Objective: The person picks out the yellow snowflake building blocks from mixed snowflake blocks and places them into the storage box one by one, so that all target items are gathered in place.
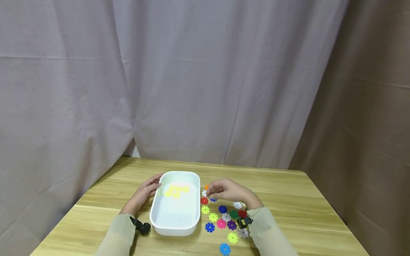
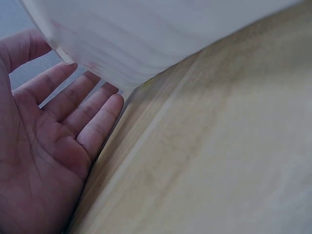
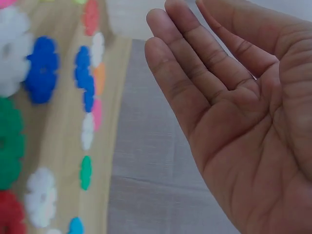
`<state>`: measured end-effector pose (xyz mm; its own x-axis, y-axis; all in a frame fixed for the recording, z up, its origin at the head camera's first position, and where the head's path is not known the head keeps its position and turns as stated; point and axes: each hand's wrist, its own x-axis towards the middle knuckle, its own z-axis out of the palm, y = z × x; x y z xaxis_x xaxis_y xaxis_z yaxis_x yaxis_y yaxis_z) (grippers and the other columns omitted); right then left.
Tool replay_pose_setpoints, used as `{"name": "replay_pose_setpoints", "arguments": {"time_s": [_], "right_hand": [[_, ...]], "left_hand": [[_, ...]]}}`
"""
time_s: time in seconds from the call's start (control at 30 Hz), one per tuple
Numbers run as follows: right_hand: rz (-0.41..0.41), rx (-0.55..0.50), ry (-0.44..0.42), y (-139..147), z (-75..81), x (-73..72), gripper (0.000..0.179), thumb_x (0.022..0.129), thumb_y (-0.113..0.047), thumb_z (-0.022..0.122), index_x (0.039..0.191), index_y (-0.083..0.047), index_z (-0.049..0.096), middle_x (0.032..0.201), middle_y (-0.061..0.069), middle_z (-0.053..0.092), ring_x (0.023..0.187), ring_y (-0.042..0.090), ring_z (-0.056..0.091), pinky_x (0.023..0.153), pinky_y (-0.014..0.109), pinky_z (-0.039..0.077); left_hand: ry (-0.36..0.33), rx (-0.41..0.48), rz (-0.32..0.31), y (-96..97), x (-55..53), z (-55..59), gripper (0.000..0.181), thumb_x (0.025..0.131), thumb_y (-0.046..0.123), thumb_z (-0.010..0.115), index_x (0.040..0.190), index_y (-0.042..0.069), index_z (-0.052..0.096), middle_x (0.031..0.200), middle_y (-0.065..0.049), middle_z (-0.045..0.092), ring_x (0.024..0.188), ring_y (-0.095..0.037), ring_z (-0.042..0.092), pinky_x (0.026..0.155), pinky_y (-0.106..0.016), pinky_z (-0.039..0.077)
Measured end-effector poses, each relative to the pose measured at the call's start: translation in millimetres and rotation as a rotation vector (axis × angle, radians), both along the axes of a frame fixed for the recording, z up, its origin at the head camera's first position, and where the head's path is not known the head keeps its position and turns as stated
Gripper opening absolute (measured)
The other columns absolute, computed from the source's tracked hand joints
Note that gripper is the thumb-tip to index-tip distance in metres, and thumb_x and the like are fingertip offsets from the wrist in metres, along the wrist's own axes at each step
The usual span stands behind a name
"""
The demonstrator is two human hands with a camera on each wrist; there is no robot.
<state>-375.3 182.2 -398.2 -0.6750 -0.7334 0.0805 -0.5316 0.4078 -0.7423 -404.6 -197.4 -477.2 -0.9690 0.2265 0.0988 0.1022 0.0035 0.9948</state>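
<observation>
A white plastic tub [image 1: 174, 217] stands on the table, with several yellow flower-shaped discs [image 1: 176, 194] inside. On its left side my left hand [image 1: 144, 192] holds the rim. The left wrist view shows that thumb over the rim and the fingers against the outer wall. To the right of the tub, my right hand [image 1: 229, 190] hovers over scattered flower-shaped discs, fingers loosely bent. No disc shows in it, though the thumb and index tips are partly cut off in the right wrist view. Near it lie a red disc [image 1: 204, 201] and a blue disc [image 1: 222, 209].
Discs of many colours spread to the right of the tub, among them a pink disc [image 1: 221, 224], a purple disc [image 1: 232, 225] and a light blue disc [image 1: 225, 249] near the front. Grey curtains [image 1: 205, 89] hang behind the wooden table [image 1: 288, 199].
</observation>
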Motion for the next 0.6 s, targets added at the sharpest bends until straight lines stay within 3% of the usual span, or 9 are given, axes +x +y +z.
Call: {"name": "replay_pose_setpoints", "arguments": {"time_s": [0.27,0.6], "right_hand": [[0.004,0.099,-0.053,-4.3,-21.2,5.9,0.020,0.098,-0.014,0.066,0.117,-0.009,0.072,0.113,0.005,0.072,0.102,0.013,0.067,0.086,0.026,0.056],[-0.032,0.198,0.016,-0.5,-31.0,6.6,0.019,0.097,-0.021,0.068,0.113,-0.016,0.076,0.109,-0.006,0.074,0.096,0.005,0.067,0.083,0.023,0.056]], "left_hand": [[-0.004,-0.003,0.008,-2.7,0.2,1.4,0.053,0.100,0.016,0.056,0.152,0.012,0.045,0.147,-0.021,0.050,0.130,-0.034,0.053,0.100,-0.031,0.052],[0.009,0.015,-0.019,-1.4,2.4,1.5,0.052,0.101,0.017,0.056,0.152,0.012,0.044,0.147,-0.021,0.049,0.131,-0.034,0.052,0.101,-0.032,0.052]]}}
